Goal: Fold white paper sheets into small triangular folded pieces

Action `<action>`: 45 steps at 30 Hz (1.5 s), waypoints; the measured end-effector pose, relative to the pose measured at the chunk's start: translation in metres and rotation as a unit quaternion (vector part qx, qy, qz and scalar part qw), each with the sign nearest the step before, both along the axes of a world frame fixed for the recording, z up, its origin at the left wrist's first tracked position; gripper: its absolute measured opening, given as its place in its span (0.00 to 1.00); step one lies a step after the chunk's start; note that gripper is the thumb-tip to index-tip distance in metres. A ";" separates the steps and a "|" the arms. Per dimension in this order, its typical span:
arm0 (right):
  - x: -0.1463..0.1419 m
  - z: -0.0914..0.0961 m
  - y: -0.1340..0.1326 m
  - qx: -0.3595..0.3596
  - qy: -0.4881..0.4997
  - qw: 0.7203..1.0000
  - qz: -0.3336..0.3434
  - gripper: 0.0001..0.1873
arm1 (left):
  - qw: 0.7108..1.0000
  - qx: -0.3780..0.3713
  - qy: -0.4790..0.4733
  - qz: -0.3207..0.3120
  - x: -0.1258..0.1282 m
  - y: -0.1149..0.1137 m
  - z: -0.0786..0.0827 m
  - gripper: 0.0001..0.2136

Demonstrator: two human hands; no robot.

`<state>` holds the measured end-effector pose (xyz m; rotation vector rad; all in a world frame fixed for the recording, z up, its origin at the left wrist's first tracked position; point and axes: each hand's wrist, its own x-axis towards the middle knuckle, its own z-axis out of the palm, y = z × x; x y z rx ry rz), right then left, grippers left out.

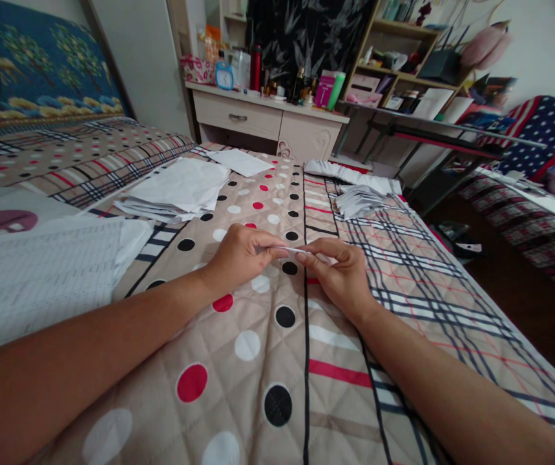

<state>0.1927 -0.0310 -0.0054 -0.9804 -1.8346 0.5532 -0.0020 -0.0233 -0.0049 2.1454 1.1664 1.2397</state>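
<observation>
Over the middle of the bed, my left hand [243, 257] and my right hand [338, 268] meet, both closed in a pinch. Between their thumbs and fingertips runs a thin white strip, seemingly folded paper [293, 249], seen nearly edge-on. Most of it is hidden by the fingers. Beyond my left hand lies a stack of white paper sheets [178, 187], with a single white sheet [241, 161] behind it. Past my right hand, a fanned pile of small folded white papers [360, 201] rests beside a long row of white folded pieces [352, 175].
Printed sheets with table lines [59, 271] lie at the left, near my forearm. The quilted bedspread [238, 400] is dotted and checked. Past the bed stands a white dresser [238, 116] with a blue clock [224, 76] and bottles on top. A dark metal-framed table [446, 139] stands at the right.
</observation>
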 end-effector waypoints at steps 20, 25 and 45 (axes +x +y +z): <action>0.004 0.000 0.000 0.055 -0.007 0.998 -0.034 0.09 | 1.000 0.011 0.011 -0.001 0.004 -0.004 -0.001 0.06; 0.005 0.001 0.000 0.016 0.012 0.999 -0.034 0.09 | 0.999 -0.031 -0.023 -0.023 0.004 -0.003 0.002 0.10; -0.005 0.002 -0.007 -0.223 0.041 0.974 0.031 0.17 | 0.983 -0.163 -0.089 -0.005 0.005 -0.001 0.006 0.15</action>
